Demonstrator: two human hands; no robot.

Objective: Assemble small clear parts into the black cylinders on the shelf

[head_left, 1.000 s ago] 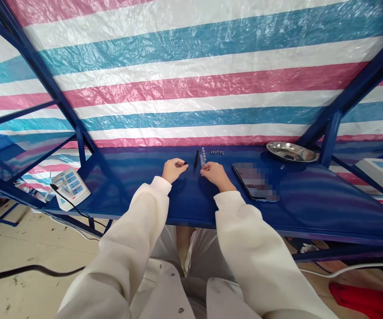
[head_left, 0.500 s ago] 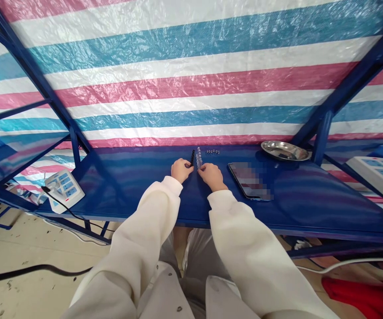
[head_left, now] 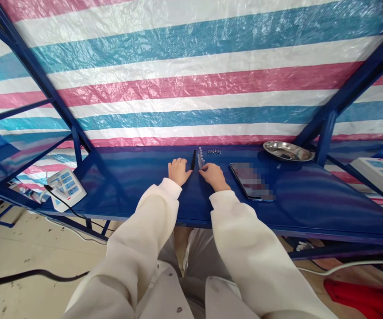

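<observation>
Now | left hand [head_left: 179, 170] is lying open beside black strip [head_left: 193, 159] | right hand [head_left: 214, 176] is touching clear row [head_left: 200, 158], grip unclear | risk: nudging fingers could be toppling the row.

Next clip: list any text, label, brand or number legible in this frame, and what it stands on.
No text here is legible.
dark flat phone: screen blurred, unreadable.
white power strip with blue sockets, at left: markings too small to read.
second white power strip, at the right edge: markings too small to read.
</observation>
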